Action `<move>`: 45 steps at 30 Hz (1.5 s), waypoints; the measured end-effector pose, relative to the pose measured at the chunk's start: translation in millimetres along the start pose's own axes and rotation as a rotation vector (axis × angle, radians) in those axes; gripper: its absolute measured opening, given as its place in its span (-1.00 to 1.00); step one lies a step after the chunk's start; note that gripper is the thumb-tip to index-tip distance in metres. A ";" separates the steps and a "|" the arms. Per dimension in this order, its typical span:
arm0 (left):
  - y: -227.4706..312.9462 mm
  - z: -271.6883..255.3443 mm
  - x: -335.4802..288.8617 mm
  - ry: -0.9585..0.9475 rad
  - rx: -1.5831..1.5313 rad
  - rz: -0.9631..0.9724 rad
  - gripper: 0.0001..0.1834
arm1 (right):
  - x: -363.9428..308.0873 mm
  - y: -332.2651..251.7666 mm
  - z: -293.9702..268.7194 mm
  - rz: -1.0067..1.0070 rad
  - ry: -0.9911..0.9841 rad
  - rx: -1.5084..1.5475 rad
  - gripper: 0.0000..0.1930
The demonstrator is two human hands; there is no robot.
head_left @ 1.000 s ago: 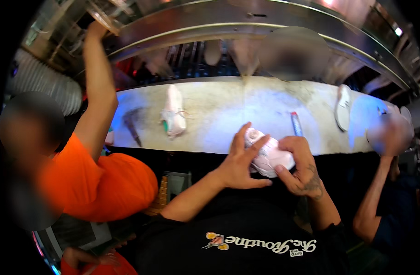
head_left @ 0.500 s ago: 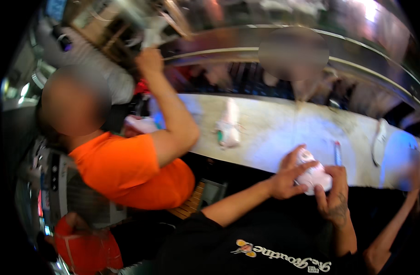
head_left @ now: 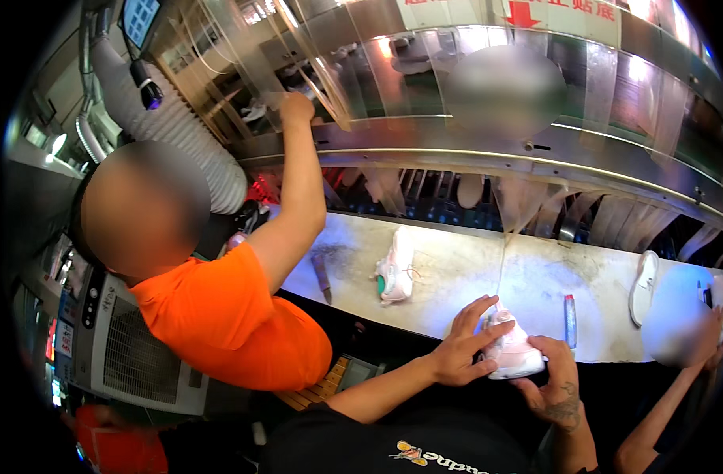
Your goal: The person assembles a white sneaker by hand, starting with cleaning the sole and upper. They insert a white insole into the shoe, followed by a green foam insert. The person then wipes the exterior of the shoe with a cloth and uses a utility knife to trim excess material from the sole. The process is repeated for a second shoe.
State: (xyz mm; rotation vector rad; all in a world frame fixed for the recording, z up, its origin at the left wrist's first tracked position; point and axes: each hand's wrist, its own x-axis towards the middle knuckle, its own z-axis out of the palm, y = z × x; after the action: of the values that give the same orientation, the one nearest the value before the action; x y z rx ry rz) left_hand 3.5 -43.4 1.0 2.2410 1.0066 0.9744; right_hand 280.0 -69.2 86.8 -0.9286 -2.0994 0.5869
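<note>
A pale pink and white sneaker (head_left: 521,349) is held between my two hands at the near edge of the bench. My left hand (head_left: 461,347) lies along its left side, fingers over the upper. Around its right side curl the fingers of my right hand (head_left: 557,379), thumb low near the sole. Just right of the sneaker, a blue pen-like tool with a red end (head_left: 570,320) lies on the bench. Another pale sneaker with a green patch (head_left: 398,267) rests farther left.
Beyond the pale bench (head_left: 456,316) runs a roller conveyor under a metal housing (head_left: 424,138) with clear hanging strips. At left, a co-worker in orange (head_left: 227,316) reaches up to it. A white shoe (head_left: 644,288) lies right, near another person's hand (head_left: 713,336). A brush-like tool (head_left: 322,276) lies left.
My view has shifted upward and sharpened, so the bench sits lower in the picture. Both hands still grip the sneaker, which looks slightly turned. The co-worker's arm stays raised.
</note>
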 end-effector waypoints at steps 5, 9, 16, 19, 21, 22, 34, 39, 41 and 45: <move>61.6 -10.2 18.7 0.079 -0.072 0.081 -0.40 | -6.7 1.4 37.9 -0.029 0.214 0.066 -0.36; 73.1 -9.9 23.2 0.165 -0.157 -0.004 -0.53 | -24.7 7.2 53.4 0.034 0.365 0.067 -0.51; 65.6 -21.1 10.6 0.214 -0.137 0.008 -0.47 | 2.3 -20.1 48.1 -0.014 0.272 0.021 -0.39; 57.8 -23.3 11.2 0.200 -0.202 0.039 -0.34 | -9.6 -17.6 59.8 0.010 0.261 0.093 -0.41; 50.7 -21.0 3.8 0.221 -0.236 0.028 -0.33 | -14.5 -20.7 68.2 0.010 0.278 0.133 -0.44; 47.9 -19.5 2.6 0.237 -0.261 0.033 -0.33 | -15.6 -22.9 70.9 0.015 0.284 0.161 -0.46; 42.7 -18.4 -13.1 0.157 -0.231 0.243 -0.51 | -6.3 -17.7 68.5 -0.104 0.183 0.300 -0.59; 52.6 -17.5 -9.4 0.071 -0.230 0.214 -0.51 | -14.5 -7.1 63.7 -0.261 0.209 0.211 -0.63; 54.4 -22.8 -5.1 0.023 -0.222 0.189 -0.46 | -11.5 1.1 56.7 -0.298 0.110 0.272 -0.64; 48.7 -31.6 7.5 -0.093 -0.256 0.263 -0.32 | -7.3 12.6 46.8 -0.237 -0.094 0.407 -0.68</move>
State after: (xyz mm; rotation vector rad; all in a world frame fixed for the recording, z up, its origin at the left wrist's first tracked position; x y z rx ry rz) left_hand 3.6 -62.5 56.4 2.2121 0.5215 1.0325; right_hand 251.9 -71.7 46.6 -0.4242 -2.0260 0.9024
